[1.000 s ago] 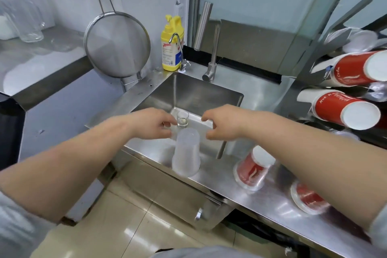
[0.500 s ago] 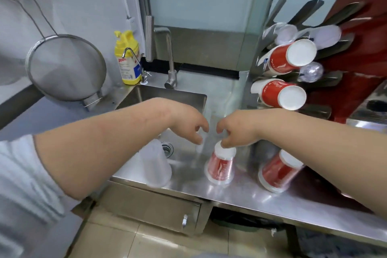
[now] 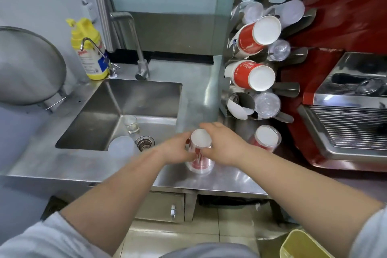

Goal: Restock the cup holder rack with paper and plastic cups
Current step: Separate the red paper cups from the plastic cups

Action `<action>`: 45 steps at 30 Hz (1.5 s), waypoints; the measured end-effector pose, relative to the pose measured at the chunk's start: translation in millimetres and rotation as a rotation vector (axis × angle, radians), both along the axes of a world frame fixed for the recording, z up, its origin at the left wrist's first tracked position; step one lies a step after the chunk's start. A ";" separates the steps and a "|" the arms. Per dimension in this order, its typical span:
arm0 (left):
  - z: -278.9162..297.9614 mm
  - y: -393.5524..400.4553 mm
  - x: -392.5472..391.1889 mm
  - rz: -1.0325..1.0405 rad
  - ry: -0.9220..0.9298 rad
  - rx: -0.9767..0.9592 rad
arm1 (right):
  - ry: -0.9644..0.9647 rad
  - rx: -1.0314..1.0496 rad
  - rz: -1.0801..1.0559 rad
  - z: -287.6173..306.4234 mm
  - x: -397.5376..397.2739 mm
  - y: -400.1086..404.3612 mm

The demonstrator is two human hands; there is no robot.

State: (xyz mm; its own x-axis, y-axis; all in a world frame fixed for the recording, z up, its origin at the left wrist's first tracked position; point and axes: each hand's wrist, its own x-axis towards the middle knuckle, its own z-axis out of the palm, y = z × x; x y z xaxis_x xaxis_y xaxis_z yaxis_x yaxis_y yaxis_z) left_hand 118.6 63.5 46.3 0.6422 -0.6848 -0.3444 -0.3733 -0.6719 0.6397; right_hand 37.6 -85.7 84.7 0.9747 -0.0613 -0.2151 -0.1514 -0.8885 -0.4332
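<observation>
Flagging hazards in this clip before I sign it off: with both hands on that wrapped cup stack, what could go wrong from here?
1. The left hand and right hand grip the plastic-wrapped red paper cup stack by its sides; the slick wrap could slip.
2. A second wrapped stack stands close by the right wrist and could be knocked over.
3. The frosted plastic cup sits at the sink edge and might tip in.

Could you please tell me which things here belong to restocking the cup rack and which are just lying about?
Part of the job:
left hand and right hand, both holding the wrapped red cup stack
second wrapped stack
cup rack
frosted plastic cups

Lying about:
yellow bottle
small glass
strainer
coffee machine
</observation>
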 end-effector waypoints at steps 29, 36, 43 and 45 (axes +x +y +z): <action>-50.1 5.2 -8.5 0.271 0.098 -0.266 | -0.239 0.147 -0.161 -0.9 -0.9 -3.7; -22.5 7.5 -7.9 0.293 0.059 -0.382 | -0.335 0.140 -0.145 32.1 -1.3 -3.8; 1.4 4.7 -15.0 0.335 0.024 -0.509 | -0.430 0.154 -0.150 66.3 -11.9 -5.7; 12.3 3.4 -21.5 0.350 0.003 -0.551 | -0.473 0.177 -0.151 76.4 -17.4 -7.9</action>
